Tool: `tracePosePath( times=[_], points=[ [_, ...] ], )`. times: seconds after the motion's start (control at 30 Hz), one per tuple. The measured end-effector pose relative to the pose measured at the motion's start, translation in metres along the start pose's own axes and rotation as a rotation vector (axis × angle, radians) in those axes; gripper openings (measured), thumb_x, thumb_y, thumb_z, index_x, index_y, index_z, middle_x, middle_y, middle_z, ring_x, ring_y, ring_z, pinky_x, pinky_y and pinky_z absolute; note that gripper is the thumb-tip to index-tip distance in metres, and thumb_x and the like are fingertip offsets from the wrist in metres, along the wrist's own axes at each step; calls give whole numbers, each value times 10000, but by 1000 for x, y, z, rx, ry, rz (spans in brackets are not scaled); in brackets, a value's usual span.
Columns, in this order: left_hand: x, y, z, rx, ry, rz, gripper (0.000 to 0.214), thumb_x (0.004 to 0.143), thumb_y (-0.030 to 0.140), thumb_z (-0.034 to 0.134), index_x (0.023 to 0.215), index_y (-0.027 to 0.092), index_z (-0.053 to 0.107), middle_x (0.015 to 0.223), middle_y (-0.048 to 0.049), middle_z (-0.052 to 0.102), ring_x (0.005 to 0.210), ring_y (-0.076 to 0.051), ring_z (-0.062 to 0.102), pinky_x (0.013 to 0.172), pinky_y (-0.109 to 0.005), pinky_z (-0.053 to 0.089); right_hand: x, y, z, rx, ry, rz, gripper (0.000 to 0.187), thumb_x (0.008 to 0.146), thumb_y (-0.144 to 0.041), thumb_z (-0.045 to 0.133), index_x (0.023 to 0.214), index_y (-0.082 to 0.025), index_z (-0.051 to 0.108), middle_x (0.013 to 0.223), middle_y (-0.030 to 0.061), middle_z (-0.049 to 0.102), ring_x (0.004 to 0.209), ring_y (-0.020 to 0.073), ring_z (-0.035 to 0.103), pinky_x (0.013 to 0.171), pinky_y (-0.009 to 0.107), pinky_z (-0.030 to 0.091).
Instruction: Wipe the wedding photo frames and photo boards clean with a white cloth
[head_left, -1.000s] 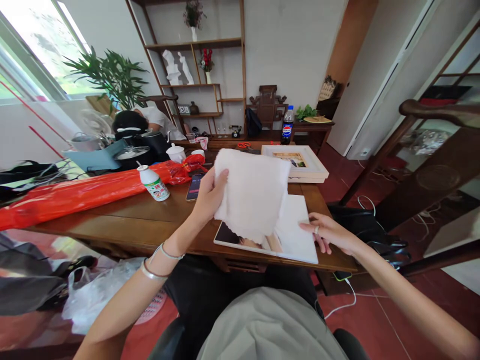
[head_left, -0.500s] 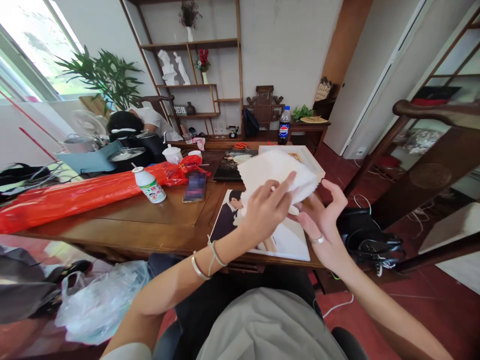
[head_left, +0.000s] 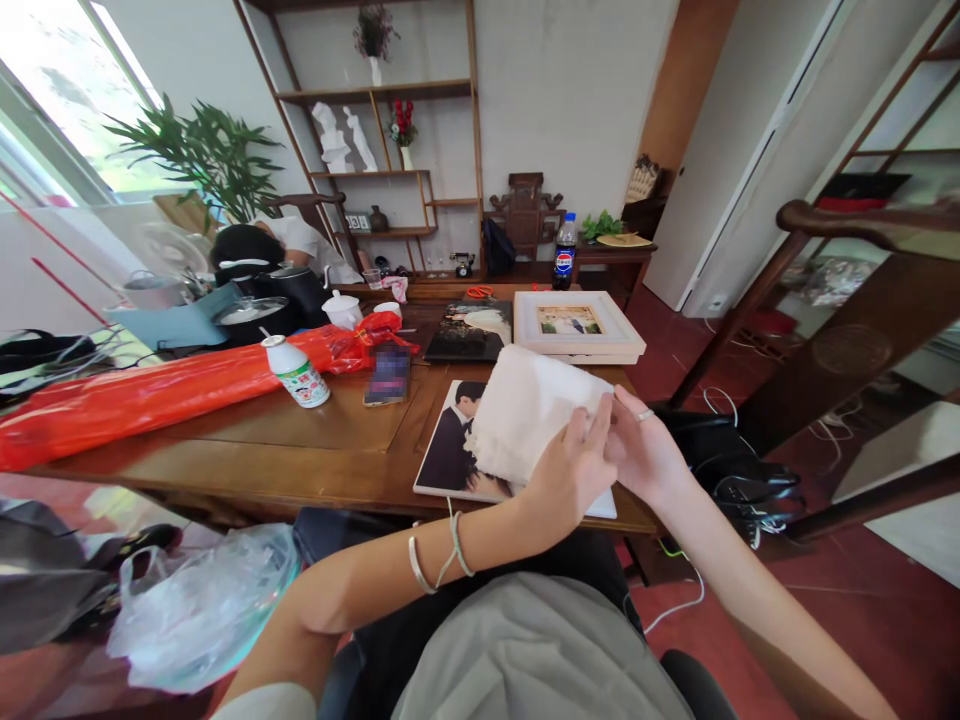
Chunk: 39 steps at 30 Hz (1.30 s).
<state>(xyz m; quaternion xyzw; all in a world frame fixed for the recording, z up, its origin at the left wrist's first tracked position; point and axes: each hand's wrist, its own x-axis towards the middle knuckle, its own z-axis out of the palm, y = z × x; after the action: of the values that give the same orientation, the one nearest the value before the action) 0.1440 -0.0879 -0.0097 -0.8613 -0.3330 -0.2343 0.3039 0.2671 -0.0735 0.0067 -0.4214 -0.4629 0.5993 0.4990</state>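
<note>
Close together at about four o'clock on a white cloth (head_left: 536, 405), the right hand (head_left: 649, 445) pinches its edge while the left hand (head_left: 574, 465) lays fingers over it; whether those grip, I can't tell. Taking that cloth as the dial's centre, I see a cola bottle (head_left: 564, 262) at twelve with dark drink inside under a blue cap. Towards ten stands a lidded white cup (head_left: 342, 310), contents hidden; nearer nine, a white drink bottle (head_left: 296, 372) has a straw poking from its top, its opaque wall hiding the level. Down at eight hangs a clear plastic bag (head_left: 202, 610) with contents too blurred to name. At one o'clock a white frame (head_left: 630, 342) surrounds a small picture. As for the cloth, it looks soft and fluffy, ragged along its seven-to-nine-o'clock side, and covers part of a photo print (head_left: 442, 465) showing a dark-suited person; I can't tell whether they touch.
</note>
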Motion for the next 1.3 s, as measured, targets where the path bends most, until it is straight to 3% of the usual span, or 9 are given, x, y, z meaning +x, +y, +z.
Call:
tracePosePath(
  times=[0.23, 0.4, 0.53, 0.63, 0.77, 0.87, 1.0, 1.17, 1.3],
  points=[
    [-6, 8, -25, -162, 23, 75, 290, 900, 70, 395, 1024, 147, 646, 1052, -114, 639, 978, -196, 609, 832, -276, 513, -9, 6, -9, 107, -5, 252, 249, 762, -416, 628, 638, -218, 541, 583, 14, 610, 631, 196, 645, 605, 301, 552],
    [-11, -10, -32, -78, -54, -132, 241, 913, 109, 432, 1110, 138, 569, 1035, -117, 598, 951, -233, 594, 758, -364, 514, -3, 5, -4, 242, 133, -37, 268, 662, -269, 740, 898, -196, 637, 883, 25, 716, 848, 222, 677, 768, 331, 560],
    [-17, -19, -32, -166, -189, 132, 164, 910, 86, 427, 945, 131, 580, 872, -73, 568, 850, -195, 570, 682, -300, 497, 3, 10, -4, 182, 256, -172, 437, 591, -233, 800, 991, -183, 632, 1003, 53, 715, 919, 253, 669, 818, 385, 552],
    [-24, -27, -36, -359, -210, 187, 196, 899, 109, 458, 1052, 155, 572, 983, -81, 579, 908, -189, 560, 766, -312, 502, 3, 14, -14, -74, 437, -407, 500, 581, -262, 809, 1033, -157, 620, 1028, 85, 706, 933, 282, 660, 819, 449, 548],
    [-49, -69, -37, -596, -102, -164, 236, 900, 243, 504, 1122, 216, 579, 1115, -72, 583, 1048, -200, 545, 951, -364, 450, 0, 10, -46, -736, 764, -833, 275, 672, -215, 710, 933, -153, 653, 1068, 128, 688, 1074, 324, 599, 942, 491, 470],
    [-79, -111, -22, -506, -44, -503, 272, 884, 258, 522, 1142, 200, 584, 1154, -102, 554, 1134, -247, 506, 1015, -432, 398, -3, 9, -62, -1214, 479, -956, 165, 661, -52, 566, 716, -191, 638, 1219, 111, 624, 1221, 322, 496, 1022, 492, 400],
    [-116, -135, 6, -666, -177, -488, 396, 845, 322, 588, 1226, 225, 551, 1332, -107, 452, 1296, -268, 395, 1091, -431, 330, -6, 21, -57, -1402, -22, -921, 304, 601, 37, 436, 695, -185, 622, 1375, 85, 505, 1306, 289, 408, 1037, 522, 381],
    [-125, -127, 21, -830, -177, -449, 402, 886, 331, 529, 1278, 243, 533, 1447, -80, 368, 1383, -253, 285, 1144, -416, 241, -7, 33, -44, -1445, -166, -795, 300, 596, 19, 439, 700, -178, 639, 1414, 73, 461, 1369, 297, 296, 1088, 567, 275],
    [-117, -129, 22, -907, -158, -422, 380, 902, 329, 500, 1270, 250, 550, 1397, -68, 446, 1343, -233, 365, 1129, -397, 278, -3, 32, -45, -1454, -194, -769, 287, 598, 5, 455, 699, -173, 656, 1434, 72, 435, 1379, 304, 271, 1091, 568, 253]
  ],
)
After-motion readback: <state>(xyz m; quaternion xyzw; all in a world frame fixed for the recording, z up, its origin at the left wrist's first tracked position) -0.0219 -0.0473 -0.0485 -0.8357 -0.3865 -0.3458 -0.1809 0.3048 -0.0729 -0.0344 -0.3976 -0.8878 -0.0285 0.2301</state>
